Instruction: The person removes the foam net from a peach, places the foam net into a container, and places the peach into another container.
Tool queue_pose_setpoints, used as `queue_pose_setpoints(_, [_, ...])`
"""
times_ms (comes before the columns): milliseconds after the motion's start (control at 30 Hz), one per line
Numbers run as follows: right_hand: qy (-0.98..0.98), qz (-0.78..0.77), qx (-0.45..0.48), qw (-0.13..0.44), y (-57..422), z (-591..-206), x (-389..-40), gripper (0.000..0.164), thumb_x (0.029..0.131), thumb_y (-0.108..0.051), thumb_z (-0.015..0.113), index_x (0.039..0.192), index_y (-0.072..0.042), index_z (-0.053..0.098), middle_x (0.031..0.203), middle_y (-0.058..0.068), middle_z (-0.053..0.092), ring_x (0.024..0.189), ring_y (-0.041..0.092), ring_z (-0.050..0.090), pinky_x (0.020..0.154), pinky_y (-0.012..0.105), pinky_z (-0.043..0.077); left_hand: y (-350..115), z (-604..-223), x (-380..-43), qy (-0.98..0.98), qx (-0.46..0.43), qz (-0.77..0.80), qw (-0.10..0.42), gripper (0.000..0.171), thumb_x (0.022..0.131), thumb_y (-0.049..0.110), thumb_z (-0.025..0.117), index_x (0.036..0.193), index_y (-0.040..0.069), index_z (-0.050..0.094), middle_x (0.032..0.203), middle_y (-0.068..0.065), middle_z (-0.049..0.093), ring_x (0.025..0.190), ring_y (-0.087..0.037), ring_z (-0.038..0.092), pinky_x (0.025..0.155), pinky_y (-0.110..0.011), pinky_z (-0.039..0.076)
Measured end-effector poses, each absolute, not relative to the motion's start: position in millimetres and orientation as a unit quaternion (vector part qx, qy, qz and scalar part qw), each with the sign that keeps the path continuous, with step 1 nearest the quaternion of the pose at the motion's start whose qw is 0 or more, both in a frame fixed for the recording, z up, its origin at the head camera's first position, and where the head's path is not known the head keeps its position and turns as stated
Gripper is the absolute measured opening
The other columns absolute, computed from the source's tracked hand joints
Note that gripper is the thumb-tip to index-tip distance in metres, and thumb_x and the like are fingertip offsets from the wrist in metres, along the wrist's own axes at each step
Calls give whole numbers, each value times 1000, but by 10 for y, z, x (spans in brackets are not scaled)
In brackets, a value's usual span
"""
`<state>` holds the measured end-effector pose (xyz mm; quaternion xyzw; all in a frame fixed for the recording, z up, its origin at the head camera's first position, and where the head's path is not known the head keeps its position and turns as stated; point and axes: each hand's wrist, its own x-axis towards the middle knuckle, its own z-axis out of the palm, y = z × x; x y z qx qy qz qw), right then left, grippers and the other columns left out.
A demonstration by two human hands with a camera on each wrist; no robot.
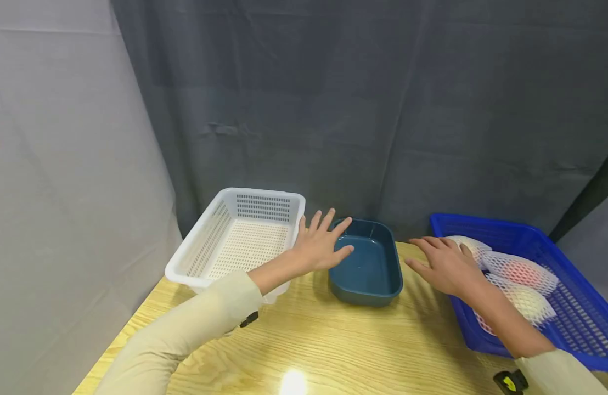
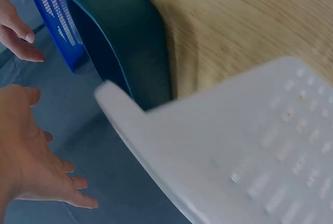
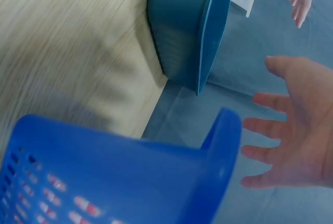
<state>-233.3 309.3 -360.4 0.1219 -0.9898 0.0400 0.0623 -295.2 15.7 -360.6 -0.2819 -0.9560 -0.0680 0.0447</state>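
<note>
My left hand (image 1: 320,248) is spread, held above the gap between a white slotted basket (image 1: 185,241) and a dark teal bin (image 1: 365,269); it holds nothing. My right hand (image 1: 447,266), also with nothing in it, hovers by the left rim of a blue slotted basket (image 1: 487,222), its fingers extended toward the teal bin. Inside the blue basket lie several round fruits (image 1: 523,274) wrapped in white foam netting, partly hidden by my right hand and forearm. No contents show in the teal bin or the white basket. In the left wrist view, my left hand (image 2: 39,156) appears beyond the white rim.
All the containers stand on a light wood table (image 1: 304,340). Behind it hangs a dark grey curtain (image 1: 309,109), and a pale cloth (image 1: 62,164) hangs at the left. Both wrists carry small black devices (image 1: 511,380) at the cuffs.
</note>
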Motion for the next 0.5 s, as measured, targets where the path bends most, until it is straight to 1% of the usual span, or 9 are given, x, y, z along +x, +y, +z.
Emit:
queue_pose_setpoints(67, [-990, 37, 122, 64, 3119, -3607, -2316, 63, 101, -56, 47, 145, -10, 50, 141, 26, 50, 126, 57, 39, 97, 79, 23, 194, -3606, -2915, -954, -290, -64, 46, 68, 101, 62, 35, 161, 35, 16, 166, -9, 9, 150, -37, 10, 115, -64, 11])
queue_pose_setpoints(233, [-989, 36, 130, 67, 3202, -3612, -2263, 58, 100, -49, 54, 141, -7, 54, 137, 29, 52, 121, 59, 43, 92, 78, 30, 278, -3609, -2822, -947, -311, -70, 38, 66, 103, 59, 36, 161, 35, 16, 166, -11, 9, 150, -38, 9, 117, -59, 9])
queue_pose_setpoints(333, [-989, 35, 132, 64, 3273, -3620, -2220, 57, 100, -47, 56, 140, -5, 55, 136, 31, 52, 120, 60, 43, 92, 79, 29, 329, -3616, -2774, -941, -326, -78, 39, 66, 103, 57, 38, 161, 33, 18, 166, -11, 9, 150, -38, 9, 117, -58, 9])
queue_pose_setpoints(500, [-989, 34, 132, 61, 3365, -3635, -2166, 57, 101, -46, 55, 140, -4, 55, 135, 31, 53, 119, 59, 44, 92, 78, 30, 404, -3633, -2700, -938, -338, -66, 40, 65, 103, 58, 36, 161, 34, 16, 166, -10, 9, 150, -37, 11, 117, -58, 13])
